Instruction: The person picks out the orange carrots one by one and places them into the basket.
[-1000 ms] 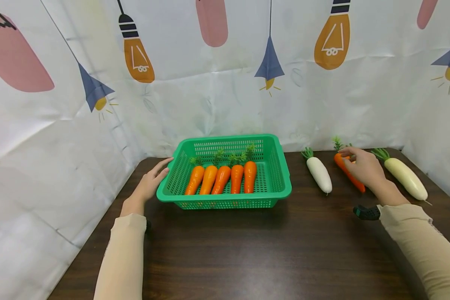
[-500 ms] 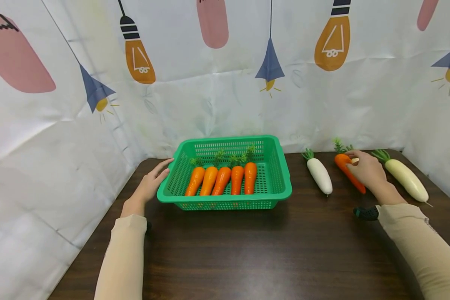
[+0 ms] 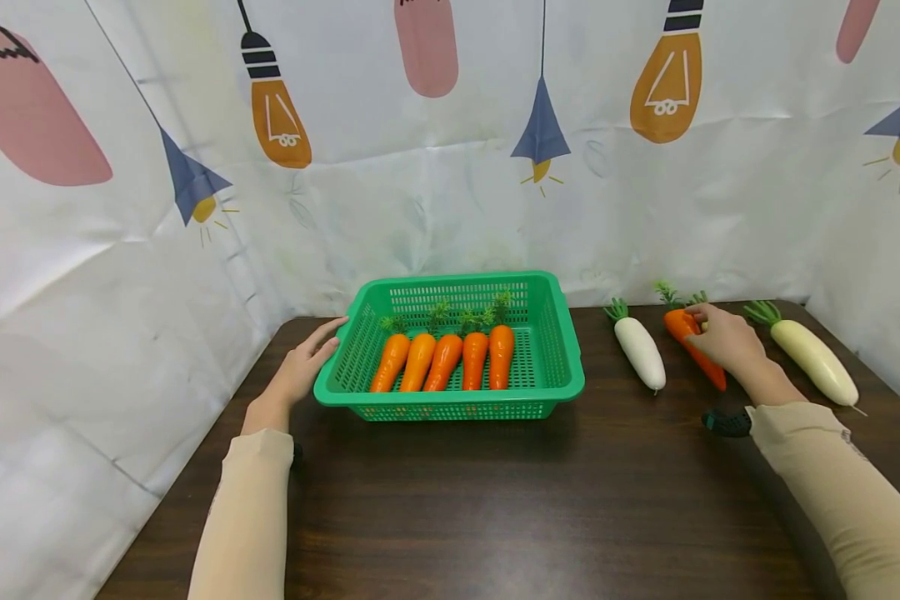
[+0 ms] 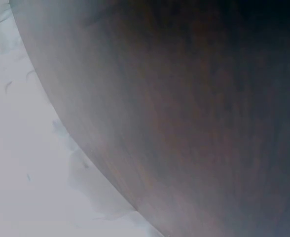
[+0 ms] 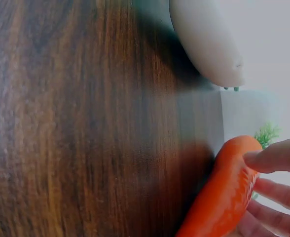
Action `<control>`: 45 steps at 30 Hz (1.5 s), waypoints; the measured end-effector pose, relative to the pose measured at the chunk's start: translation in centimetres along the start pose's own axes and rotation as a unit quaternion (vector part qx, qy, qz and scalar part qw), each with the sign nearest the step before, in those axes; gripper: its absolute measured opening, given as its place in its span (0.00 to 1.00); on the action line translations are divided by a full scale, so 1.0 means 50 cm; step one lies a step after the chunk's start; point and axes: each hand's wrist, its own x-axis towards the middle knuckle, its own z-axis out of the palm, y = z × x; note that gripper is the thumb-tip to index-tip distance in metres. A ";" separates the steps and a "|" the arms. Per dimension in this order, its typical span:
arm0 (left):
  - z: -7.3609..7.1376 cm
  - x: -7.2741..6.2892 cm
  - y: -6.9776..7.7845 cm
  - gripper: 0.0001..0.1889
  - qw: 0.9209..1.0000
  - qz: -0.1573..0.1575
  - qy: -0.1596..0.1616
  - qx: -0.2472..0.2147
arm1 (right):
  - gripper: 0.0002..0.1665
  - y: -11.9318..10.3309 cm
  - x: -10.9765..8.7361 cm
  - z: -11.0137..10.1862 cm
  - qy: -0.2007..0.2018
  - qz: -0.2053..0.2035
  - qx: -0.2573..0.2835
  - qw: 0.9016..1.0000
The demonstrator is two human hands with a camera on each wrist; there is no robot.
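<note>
My right hand [image 3: 729, 340] grips an orange carrot [image 3: 692, 340] near its leafy end. In the right wrist view, the thumb lies on the near face of that carrot [image 5: 224, 190] and the fingers go behind it. My left hand [image 3: 297, 367], fingers extended, rests at the left rim of a green plastic basket [image 3: 570, 350]. Several orange carrots [image 3: 444, 360] lie side by side in this basket, leafy tops toward the back. The left wrist view shows mostly tabletop, with only a sliver of skin at its left edge.
Left of the gripped carrot lies a white radish [image 3: 641, 353]. A cream-coloured radish [image 3: 813, 360] is right of my right hand. Another green-topped vegetable is mostly hidden behind that hand. The dark wooden table [image 3: 450, 508] meets a patterned white curtain [image 3: 465, 208] at the back.
My right hand has closed on the carrot and shifted it slightly left, leafy end included. The left hand and basket have stayed in place.
</note>
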 end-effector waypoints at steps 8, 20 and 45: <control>0.000 0.001 -0.003 0.29 1.000 0.003 0.001 0.001 | 0.34 -0.007 0.009 -0.008 -0.036 0.011 -0.012 0.999; 0.001 0.001 -0.004 0.29 1.000 -0.005 -0.004 -0.008 | 0.39 -0.004 0.016 -0.007 -0.051 0.011 -0.016 0.999; -0.001 -0.001 0.004 0.29 1.000 -0.012 -0.007 -0.012 | 0.43 -0.008 -0.002 -0.015 -0.039 0.013 0.058 0.997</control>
